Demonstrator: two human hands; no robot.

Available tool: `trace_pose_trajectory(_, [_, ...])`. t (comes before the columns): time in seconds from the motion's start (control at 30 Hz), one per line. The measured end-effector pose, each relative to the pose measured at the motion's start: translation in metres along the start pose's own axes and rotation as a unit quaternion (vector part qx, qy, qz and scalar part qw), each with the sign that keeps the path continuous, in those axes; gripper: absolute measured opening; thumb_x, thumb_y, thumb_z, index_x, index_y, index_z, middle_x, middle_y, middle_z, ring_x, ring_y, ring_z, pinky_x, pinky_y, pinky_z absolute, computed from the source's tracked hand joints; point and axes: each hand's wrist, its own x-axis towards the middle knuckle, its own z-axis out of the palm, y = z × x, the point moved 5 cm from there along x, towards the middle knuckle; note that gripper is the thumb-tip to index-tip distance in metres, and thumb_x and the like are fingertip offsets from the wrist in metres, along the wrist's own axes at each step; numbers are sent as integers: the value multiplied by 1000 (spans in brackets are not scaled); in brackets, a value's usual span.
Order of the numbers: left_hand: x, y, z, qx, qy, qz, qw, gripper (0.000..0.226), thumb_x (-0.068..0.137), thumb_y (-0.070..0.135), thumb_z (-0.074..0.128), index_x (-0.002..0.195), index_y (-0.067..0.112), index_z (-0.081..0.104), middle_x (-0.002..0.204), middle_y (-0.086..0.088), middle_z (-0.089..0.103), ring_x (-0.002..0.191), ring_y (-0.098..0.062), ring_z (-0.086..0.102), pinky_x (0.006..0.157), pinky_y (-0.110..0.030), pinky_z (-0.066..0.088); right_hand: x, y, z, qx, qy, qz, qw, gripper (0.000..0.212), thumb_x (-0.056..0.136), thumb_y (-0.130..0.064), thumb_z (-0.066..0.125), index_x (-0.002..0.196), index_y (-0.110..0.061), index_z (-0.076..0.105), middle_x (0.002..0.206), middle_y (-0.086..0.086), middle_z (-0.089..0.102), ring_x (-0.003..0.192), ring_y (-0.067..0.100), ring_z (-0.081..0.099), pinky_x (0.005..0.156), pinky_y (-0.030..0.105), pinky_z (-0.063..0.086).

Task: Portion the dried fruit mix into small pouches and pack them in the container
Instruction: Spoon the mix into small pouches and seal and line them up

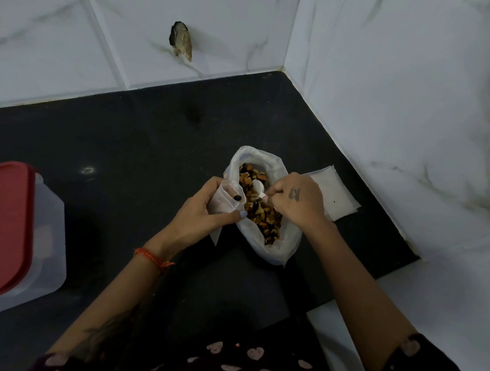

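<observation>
A large clear plastic bag (277, 246) lies open on the black counter, holding dried fruit mix (265, 215). My left hand (199, 211) grips a small clear pouch (223, 198) with its mouth open at the bag's left edge; one dark piece sits at the pouch mouth. My right hand (297, 200) pinches the handle of a small white spoon (258, 187), whose bowl rests on the fruit inside the bag. A clear container with a red lid (3, 228) stands at the left edge of the counter.
A stack of flat empty pouches (335, 195) lies just right of the bag, near the marble wall. The black counter (131, 155) ends in a corner of white marble tiles; its right edge runs diagonally down to a white ledge (433, 283).
</observation>
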Motion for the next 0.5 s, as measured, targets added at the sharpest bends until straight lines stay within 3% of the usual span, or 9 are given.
trace_pose_trajectory(0.17, [2, -1, 0, 4, -3, -5, 1000, 53, 65, 41, 69, 114, 31, 50, 114, 11, 58, 107, -5, 57, 85, -25, 48, 2, -3, 1, -32, 11, -8, 999, 18, 89, -31, 59, 100, -25, 73, 89, -3, 70, 74, 8, 58, 56, 14, 36])
trace_pose_trajectory(0.3, [4, 0, 1, 0, -4, -5, 1000, 53, 65, 41, 69, 114, 30, 50, 113, 10, 59, 105, -5, 58, 84, -24, 48, 11, 2, 4, 10, -36, 29, 999, 18, 86, -26, 62, 96, -18, 75, 91, 2, 72, 80, 15, 63, 65, 22, 46])
trace_pose_trajectory(0.5, [4, -1, 1, -5, -3, -9, 1000, 53, 64, 40, 68, 113, 32, 49, 113, 9, 58, 105, -5, 58, 82, -22, 47, 15, 6, 8, 73, -71, 52, 993, 17, 82, -26, 67, 94, -16, 75, 92, 2, 72, 81, 14, 63, 64, 21, 44])
